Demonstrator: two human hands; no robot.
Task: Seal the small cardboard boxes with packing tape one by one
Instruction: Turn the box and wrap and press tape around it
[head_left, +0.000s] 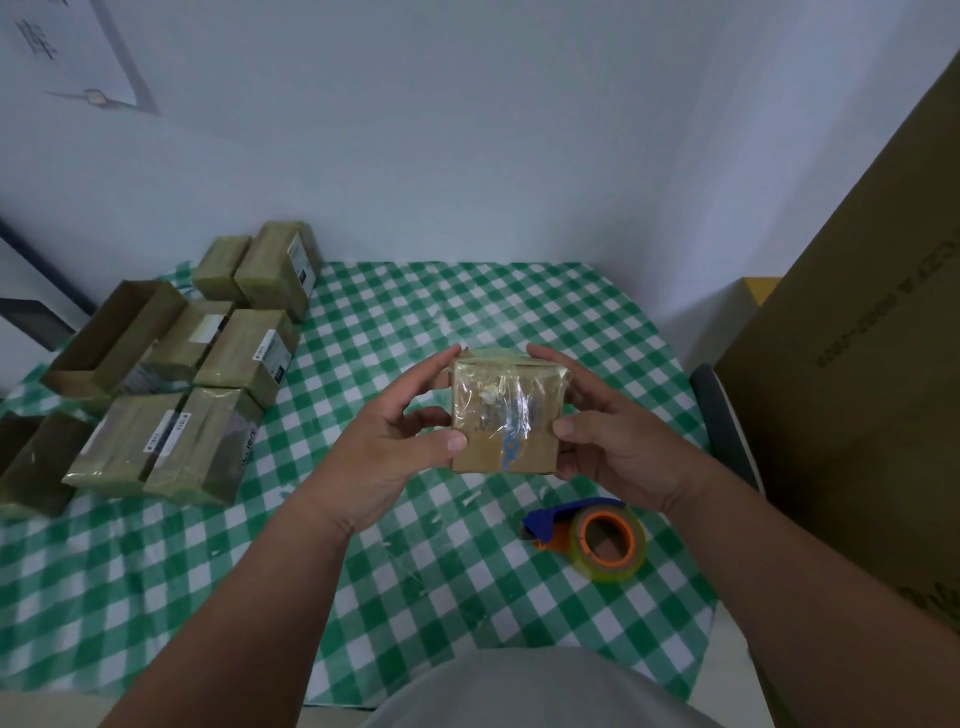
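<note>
Surface: green checked tablecloth (415, 561).
Writing: box label unreadable.
Left hand (395, 441): fingers grasping small box (506, 415).
Right hand (608, 431): fingers grasping same box, above tape dispenser (597, 535).

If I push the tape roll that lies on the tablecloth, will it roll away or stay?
The tape roll probably stays: it lies flat on its side, not on its rim. The blue dispenser attached to it would likely block rolling too. It may slide slightly, since the checked tablecloth looks smooth.
</note>
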